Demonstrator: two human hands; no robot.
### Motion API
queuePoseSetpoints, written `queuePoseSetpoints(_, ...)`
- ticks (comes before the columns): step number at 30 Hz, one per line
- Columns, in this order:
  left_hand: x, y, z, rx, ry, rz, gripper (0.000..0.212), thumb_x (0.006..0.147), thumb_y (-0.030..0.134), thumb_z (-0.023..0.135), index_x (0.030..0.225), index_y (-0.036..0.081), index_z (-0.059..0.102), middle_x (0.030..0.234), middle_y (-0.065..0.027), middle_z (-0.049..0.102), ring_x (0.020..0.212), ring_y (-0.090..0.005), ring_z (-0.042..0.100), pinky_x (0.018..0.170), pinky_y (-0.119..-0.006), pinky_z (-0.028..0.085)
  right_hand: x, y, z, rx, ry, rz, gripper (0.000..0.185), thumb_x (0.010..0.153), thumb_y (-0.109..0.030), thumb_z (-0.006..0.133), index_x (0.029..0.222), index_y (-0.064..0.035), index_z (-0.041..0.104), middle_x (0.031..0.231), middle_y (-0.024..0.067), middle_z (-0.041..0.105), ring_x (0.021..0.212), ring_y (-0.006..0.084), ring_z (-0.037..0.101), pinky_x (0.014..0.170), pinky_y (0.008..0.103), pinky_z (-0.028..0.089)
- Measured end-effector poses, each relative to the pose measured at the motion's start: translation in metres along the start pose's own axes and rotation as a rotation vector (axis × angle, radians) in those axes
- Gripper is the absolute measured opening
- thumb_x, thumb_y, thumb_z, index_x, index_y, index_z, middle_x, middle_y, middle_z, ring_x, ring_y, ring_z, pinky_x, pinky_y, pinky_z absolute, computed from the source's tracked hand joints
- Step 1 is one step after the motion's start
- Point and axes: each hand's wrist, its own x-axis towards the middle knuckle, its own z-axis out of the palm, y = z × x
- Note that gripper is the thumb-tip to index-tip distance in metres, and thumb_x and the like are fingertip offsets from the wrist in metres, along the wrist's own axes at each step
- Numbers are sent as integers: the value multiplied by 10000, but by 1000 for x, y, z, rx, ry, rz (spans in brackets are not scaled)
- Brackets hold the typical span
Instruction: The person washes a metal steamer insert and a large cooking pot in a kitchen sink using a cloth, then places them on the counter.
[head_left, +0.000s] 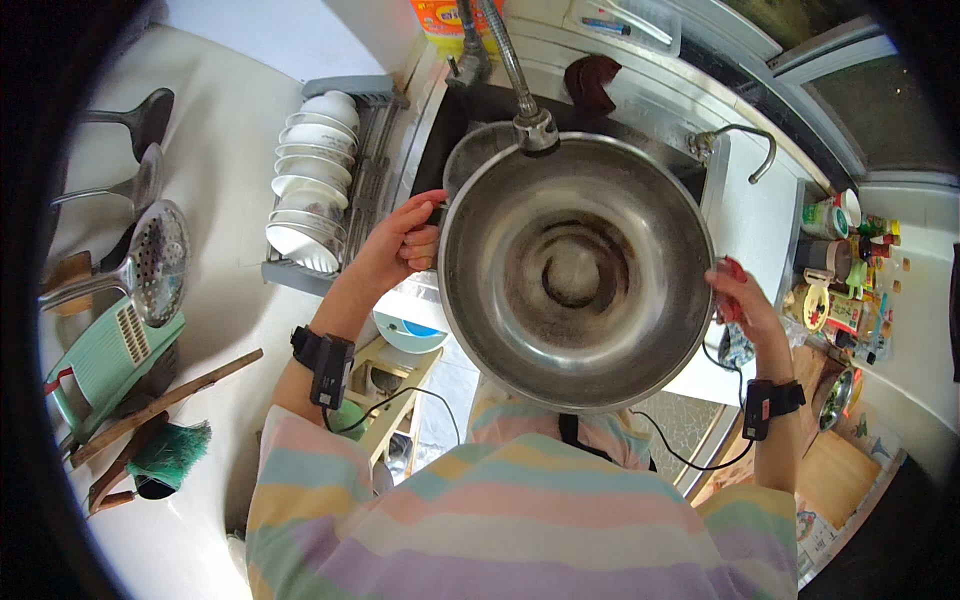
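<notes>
A large round stainless steel wok (577, 274) is held in front of me, its inside facing up and bearing dark ring marks around the middle. My left hand (405, 240) grips it at the left side, where the handle is mostly hidden by the fingers. At the right rim my right hand (739, 296) holds it, with something red at the fingers. The head of a metal faucet (536, 129) overlaps the wok's far rim. Behind the wok lies a dark sink (442, 142), with part of a round, dull vessel (472, 161) showing in it.
White bowls (311, 165) stand in a grey dish rack (367, 172) at the left. Ladles, a skimmer (159, 259) and a green grater (112, 360) hang on the left wall. A small curved tap (765, 154) and seasoning containers (825, 221) are at the right.
</notes>
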Motion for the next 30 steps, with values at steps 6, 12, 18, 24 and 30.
queuePoseSetpoints(6, 9, 60, -1, 1043, 55, -12, 458, 899, 350, 469, 1289, 120, 403, 960, -46, 594, 883, -143, 552, 766, -255, 450, 6, 5, 1, -16, -118, 25, 413, 664, -203, 742, 972, -11, 545, 595, -17, 521, 440, 66, 477, 403, 205, 434)
queuePoseSetpoints(12, 102, 151, 15, 1651, 49, 591, 377, 845, 113, 523, 1201, -2, 478, 1140, -148, 554, 1093, -238, 509, 943, -310, 378, 5, 0, 6, -16, -71, 12, 463, 636, -161, 735, 1022, 1, 536, 710, 13, 562, 541, 71, 500, 483, 191, 427)
queuePoseSetpoints(18, 169, 178, 12, 2881, 116, 717, 416, 740, 24, 509, 1153, -4, 475, 1153, -174, 505, 1100, -303, 477, 906, -356, 410, 7, -4, 7, -55, -62, 68, 334, 660, -160, 721, 928, -41, 559, 730, -17, 541, 581, 66, 498, 505, 191, 418)
queuePoseSetpoints(24, 165, 163, 4, 2972, -14, 622, 185, 722, 17, 498, 907, 5, 511, 878, -172, 587, 818, -340, 584, 711, -413, 478, 2, -6, 7, -52, -67, 86, 466, 630, -180, 738, 1019, -11, 545, 757, -8, 547, 645, 74, 514, 554, 205, 431)
queuePoseSetpoints(30, 159, 154, 1, 2880, 106, 561, 241, 721, 11, 515, 961, 28, 515, 795, -178, 598, 755, -369, 584, 661, -445, 475, 3, 5, 3, -34, -52, 86, 425, 652, -189, 724, 1008, -26, 559, 764, -8, 555, 628, 69, 515, 531, 200, 430)
